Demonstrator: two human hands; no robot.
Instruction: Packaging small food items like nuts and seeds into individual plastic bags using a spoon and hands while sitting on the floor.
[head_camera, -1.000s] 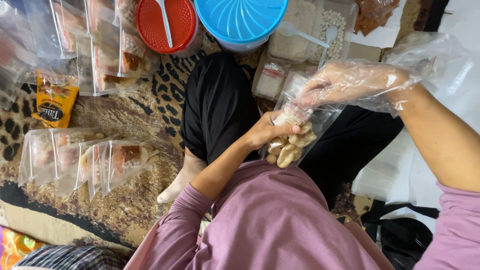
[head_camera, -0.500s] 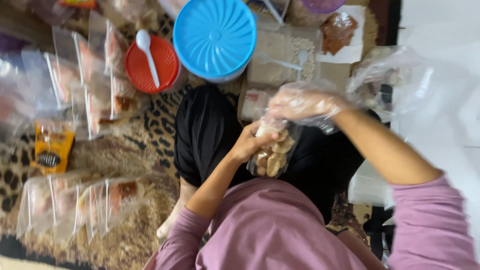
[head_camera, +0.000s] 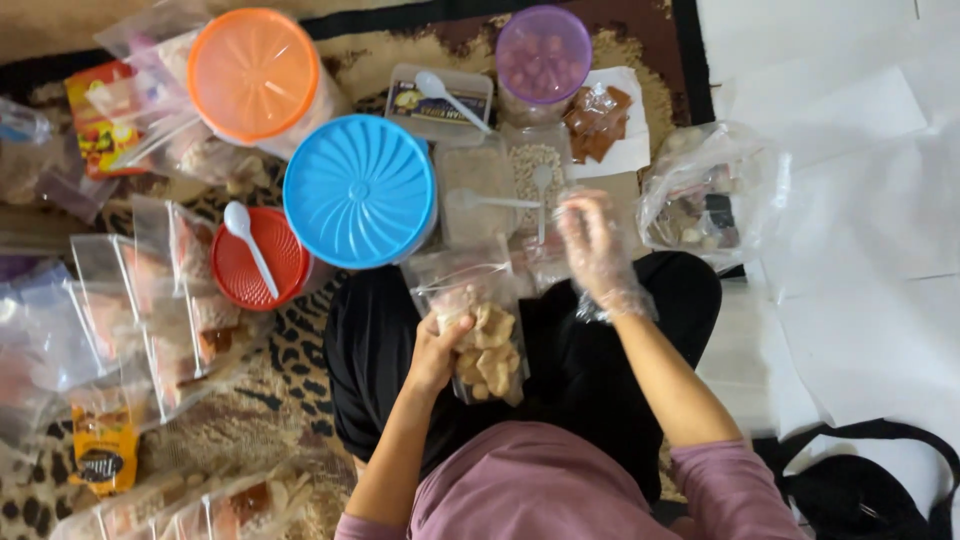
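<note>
Meanwhile left hand (head_camera: 437, 352) grips snack bag (head_camera: 478, 325); gloved right hand (head_camera: 598, 252) spread, empty, beside blue lid (head_camera: 360, 190).

Right hand (head_camera: 598, 255) motion-blurred inside glove; packets (head_camera: 150, 300) cut off at left edge

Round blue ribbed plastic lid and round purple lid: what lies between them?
In the head view, between the round blue ribbed plastic lid and round purple lid lies a clear rectangular tub with a white plastic spoon across it.

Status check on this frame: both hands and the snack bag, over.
Left hand gripping clear snack bag upright over lap. Right hand, in thin plastic glove, open above lap, holding nothing. Blue lid just beyond bag; nothing between the hands.
</note>
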